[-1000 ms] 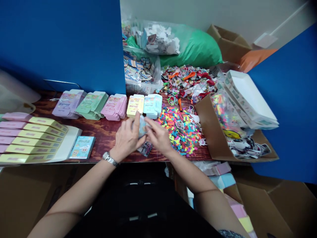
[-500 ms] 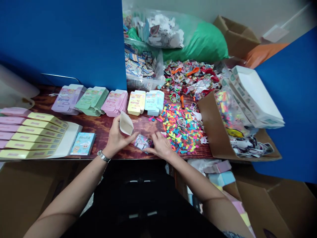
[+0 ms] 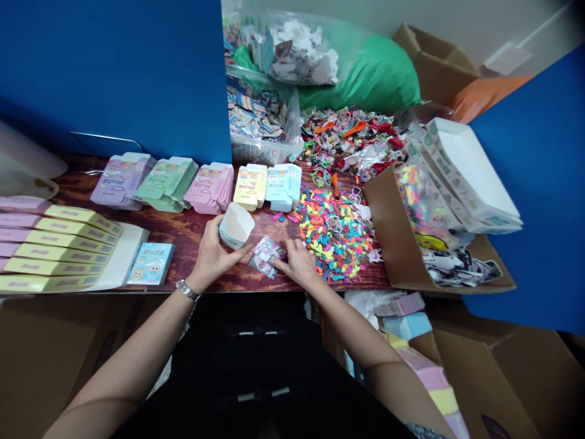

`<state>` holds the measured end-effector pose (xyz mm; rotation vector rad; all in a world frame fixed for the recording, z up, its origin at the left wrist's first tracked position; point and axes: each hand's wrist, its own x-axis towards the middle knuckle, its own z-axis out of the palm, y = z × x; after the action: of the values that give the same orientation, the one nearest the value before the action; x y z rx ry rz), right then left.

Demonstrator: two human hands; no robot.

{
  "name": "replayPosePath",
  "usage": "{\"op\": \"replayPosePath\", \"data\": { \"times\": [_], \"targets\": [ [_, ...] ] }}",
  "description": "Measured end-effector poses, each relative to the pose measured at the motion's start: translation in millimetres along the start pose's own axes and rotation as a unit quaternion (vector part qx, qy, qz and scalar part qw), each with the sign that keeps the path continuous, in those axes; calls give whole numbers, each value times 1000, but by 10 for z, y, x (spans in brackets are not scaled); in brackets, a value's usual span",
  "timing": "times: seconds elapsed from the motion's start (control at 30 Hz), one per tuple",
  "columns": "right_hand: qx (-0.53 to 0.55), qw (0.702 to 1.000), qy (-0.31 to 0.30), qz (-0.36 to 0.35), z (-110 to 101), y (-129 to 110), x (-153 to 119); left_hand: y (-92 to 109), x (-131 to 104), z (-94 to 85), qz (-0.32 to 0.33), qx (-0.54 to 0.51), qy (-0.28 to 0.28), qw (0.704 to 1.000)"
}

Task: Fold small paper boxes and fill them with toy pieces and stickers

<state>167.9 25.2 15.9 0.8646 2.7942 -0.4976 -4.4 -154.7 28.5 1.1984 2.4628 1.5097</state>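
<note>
In my left hand (image 3: 214, 251) is a small light-blue cardboard box (image 3: 236, 226), its open end tipped up toward me so that the pale inside shows. The fingers wrap its left side. Just to the right, my right hand (image 3: 296, 262) grips a printed picture card (image 3: 266, 256) by its right edge, thumb on top. The card is close to the box's mouth but outside it. A heap of small bright balloons (image 3: 338, 241) lies beside my right hand. Behind the box stand folded yellow cartons (image 3: 249, 188) and folded blue cartons (image 3: 282, 188).
Filled yellow boxes (image 3: 59, 250) sit in rows at the left, near one closed blue box (image 3: 150, 263). More folded cartons, purple (image 3: 119, 180), green (image 3: 167, 183) and pink (image 3: 209, 186), line the back. A cardboard box (image 3: 393, 238) of bagged pieces bounds the right. Loose trinkets (image 3: 351, 143) pile behind.
The blue box has tilted, so its opening looks wider and rounder. The card has turned and shows more of its face in my right hand. The view has shifted slightly.
</note>
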Motion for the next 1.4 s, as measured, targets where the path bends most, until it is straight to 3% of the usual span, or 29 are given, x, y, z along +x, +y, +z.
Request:
{"op": "replayPosePath", "data": {
  "times": [0.17,0.3,0.37,0.47,0.57,0.63,0.7,0.8,0.9,0.97,1.03,1.1,1.23,1.3,1.4],
  "targets": [
    [-37,997,-39,46,-80,-52,85,24,-24,15,-19,13,-15,1000],
    [34,999,-9,24,-71,6,90,0,-42,2,-7,49,-16,999],
    [125,991,43,-17,-139,54,37,-48,-55,-22,9,83,-9,996],
    [251,947,175,-102,-417,85,-70,-122,-64,-56,33,150,-5,988],
    [232,916,261,-197,-752,28,-108,-124,-57,-43,57,205,-29,977],
    [163,916,258,-261,-874,-43,-63,-82,-59,2,66,220,-51,972],
    [96,921,229,-300,-873,-129,11,-24,-80,66,73,221,-66,970],
    [60,936,179,-296,-717,-279,76,47,-139,177,92,212,-90,969],
    [91,932,187,-295,-570,-384,38,76,-181,272,104,185,-106,971],
    [115,917,221,-310,-567,-328,6,77,-174,309,107,156,-101,977],
    [132,916,263,-271,-643,-106,20,76,-140,323,112,138,-96,979],
    [131,935,292,-152,-745,267,96,81,-103,327,111,134,-92,980],
    [13,978,185,99,-781,1077,338,111,-77,372,99,125,-102,982],
    [-38,979,136,145,-710,1319,419,122,-85,407,104,123,-114,980],
    [-53,979,148,133,-641,1437,447,122,-92,438,109,120,-124,979]
  ]
}}
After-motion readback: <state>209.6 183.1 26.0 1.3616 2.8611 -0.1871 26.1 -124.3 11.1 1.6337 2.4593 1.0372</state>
